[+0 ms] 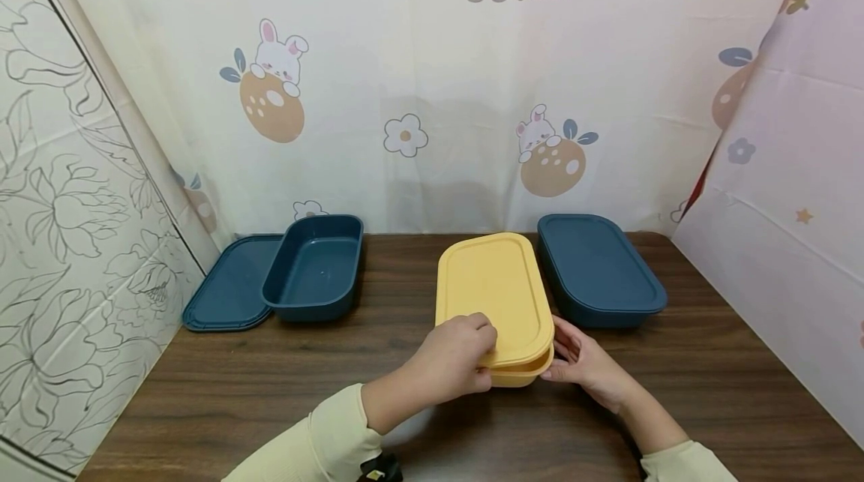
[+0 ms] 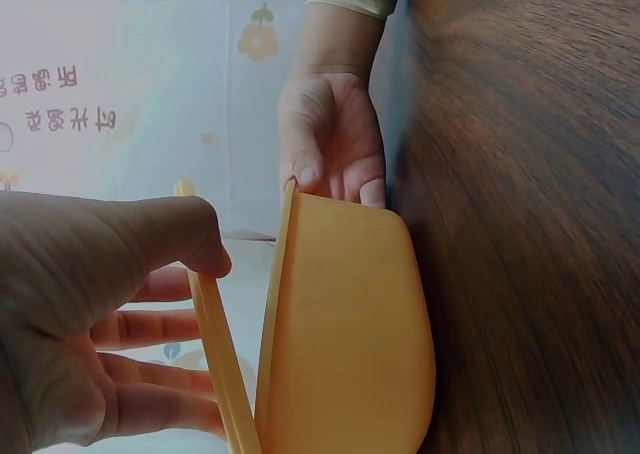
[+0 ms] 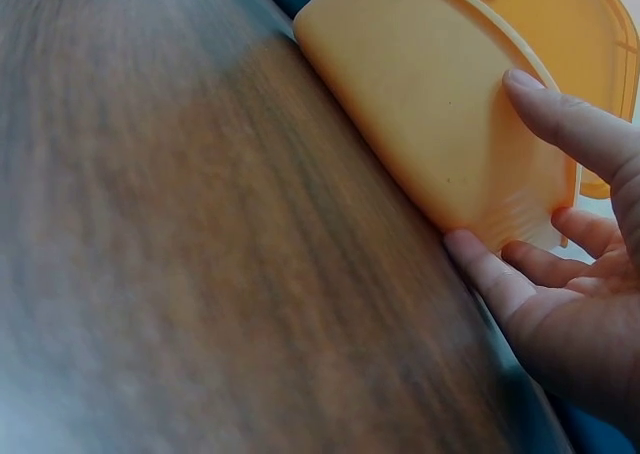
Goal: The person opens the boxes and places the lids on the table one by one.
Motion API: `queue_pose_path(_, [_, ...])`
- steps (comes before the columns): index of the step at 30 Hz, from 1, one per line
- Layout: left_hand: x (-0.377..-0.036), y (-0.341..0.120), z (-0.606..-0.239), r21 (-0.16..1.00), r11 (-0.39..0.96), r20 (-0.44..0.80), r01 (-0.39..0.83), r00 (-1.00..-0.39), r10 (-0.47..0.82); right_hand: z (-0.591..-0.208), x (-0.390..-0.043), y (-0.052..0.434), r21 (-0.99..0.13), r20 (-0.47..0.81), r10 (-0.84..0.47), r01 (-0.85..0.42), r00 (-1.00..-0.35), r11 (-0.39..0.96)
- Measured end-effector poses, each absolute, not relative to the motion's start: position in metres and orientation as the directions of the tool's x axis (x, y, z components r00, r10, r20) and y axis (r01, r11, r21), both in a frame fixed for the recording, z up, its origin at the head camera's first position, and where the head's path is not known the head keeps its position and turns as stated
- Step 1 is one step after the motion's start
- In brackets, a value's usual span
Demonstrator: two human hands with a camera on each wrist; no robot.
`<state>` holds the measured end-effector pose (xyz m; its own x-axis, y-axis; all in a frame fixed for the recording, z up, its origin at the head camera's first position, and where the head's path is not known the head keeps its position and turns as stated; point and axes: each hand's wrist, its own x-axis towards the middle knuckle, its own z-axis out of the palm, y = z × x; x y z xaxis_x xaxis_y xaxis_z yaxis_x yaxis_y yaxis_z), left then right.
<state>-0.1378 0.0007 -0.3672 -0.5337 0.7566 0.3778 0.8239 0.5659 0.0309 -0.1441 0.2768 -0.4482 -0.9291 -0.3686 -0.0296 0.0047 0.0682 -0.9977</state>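
Observation:
A yellow lid (image 1: 496, 279) sits over a yellow food container (image 1: 514, 377), tilted up so a gap shows along the near edge. My left hand (image 1: 451, 356) pinches the lid near its front left corner, thumb on one face and fingers on the other in the left wrist view. Around the container's front right corner curls my right hand (image 1: 594, 371). In the right wrist view its thumb touches near the rim of the container (image 3: 420, 94) and its fingertips (image 3: 465, 244) touch the lower wall. The container's inside is mostly hidden by the lid.
A dark blue container (image 1: 597, 264) with its lid on stands just right of the yellow one. At the left, an open dark blue container (image 1: 313, 311) stands next to a flat blue lid (image 1: 229, 291). Printed cloth (image 1: 445, 92) hangs behind the wooden table (image 1: 270, 377).

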Motion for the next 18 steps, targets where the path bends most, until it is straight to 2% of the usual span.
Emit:
queue_pose_path(12, [-0.1392,-0.0034,-0.3699,0.058,0.542,0.416,0.838,-0.514,0.750,-0.4438,-0.1407,0.2759,-0.997,-0.047,-0.364,0.021,-0.930,0.075])
queue_pose_path(18, [-0.1397,-0.0047,-0.3707,0.073,0.548,0.421,0.834,-0.523,0.741,-0.4442,-0.1415,0.2769,-0.996,-0.059,-0.364,0.028,-0.929,0.088])
